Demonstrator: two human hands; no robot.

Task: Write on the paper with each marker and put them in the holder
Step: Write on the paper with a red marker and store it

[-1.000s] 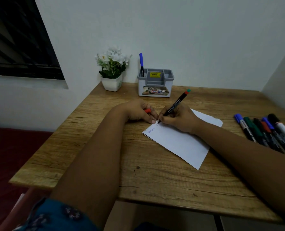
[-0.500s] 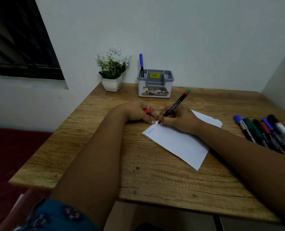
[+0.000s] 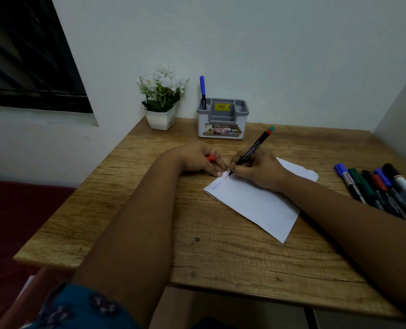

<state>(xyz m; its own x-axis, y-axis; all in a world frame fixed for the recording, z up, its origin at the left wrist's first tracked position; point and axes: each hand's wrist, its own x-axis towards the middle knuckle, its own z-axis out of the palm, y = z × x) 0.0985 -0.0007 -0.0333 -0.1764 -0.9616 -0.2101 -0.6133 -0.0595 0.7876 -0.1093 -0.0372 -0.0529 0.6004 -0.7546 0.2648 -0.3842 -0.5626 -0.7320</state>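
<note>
Two words now sit along the top edge of the white sheet of paper (image 3: 256,205): a blue one near the corner and, beside it, a second one that has lengthened by a letter or so over the last second — the only real change, since both hands have stayed where they were. The black-barrelled marker with a red band and green end (image 3: 251,149) leans away from the person, its tip on the paper just beside the left fingertips. The right hand (image 3: 258,169) grips it in a writing pinch and rests on the sheet. The left hand (image 3: 197,160) is curled round a small red cap (image 3: 211,158), while one fingertip presses the paper's corner to steady it.

I judge this marker's turn to be mid-word, so it still needs capping and putting away.

Beyond the hands stands the grey plastic desk holder (image 3: 223,119), with one blue-capped marker (image 3: 202,91) upright in its left compartment. To the right of the right forearm lies a row of capped markers (image 3: 382,188) — blue, green, red, black among them — not yet used. A white pot of white flowers (image 3: 161,100) stands left of the holder on the wooden table (image 3: 126,210).
</note>
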